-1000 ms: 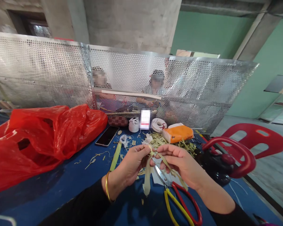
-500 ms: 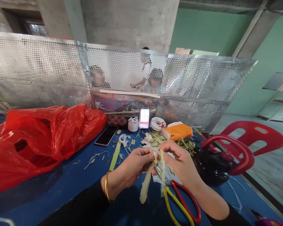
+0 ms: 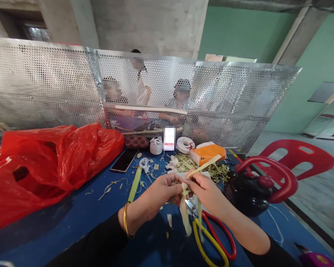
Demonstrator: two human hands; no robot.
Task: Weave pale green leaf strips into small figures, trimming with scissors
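Observation:
Pale yellow-green strips of dried leaf or husk (image 3: 186, 218) hang down from between my two hands. My left hand (image 3: 163, 191), with a gold bangle at the wrist, pinches them near their gathered upper end. My right hand (image 3: 204, 191) has its fingers closed at the same spot, and one strip (image 3: 207, 165) sticks out over it to the upper right. Just below lie scissors (image 3: 211, 237) with one red and one yellow handle loop, blades partly hidden under the hands. A green leaf strip (image 3: 134, 183) rests left of my left hand.
A red plastic bag (image 3: 58, 159) fills the left side. Behind the hands are a phone (image 3: 124, 160), white thread (image 3: 146, 165), a ribbon spool (image 3: 185, 145), an orange tissue pack (image 3: 207, 153) and leaf scraps (image 3: 218, 171). A black kettle (image 3: 247, 196) stands right. People sit behind a perforated screen (image 3: 231, 100).
My right hand has turned over the strips, and one strip now points to the upper right. The hanging strips have shifted right. Behind the screen, a standing person has moved left.

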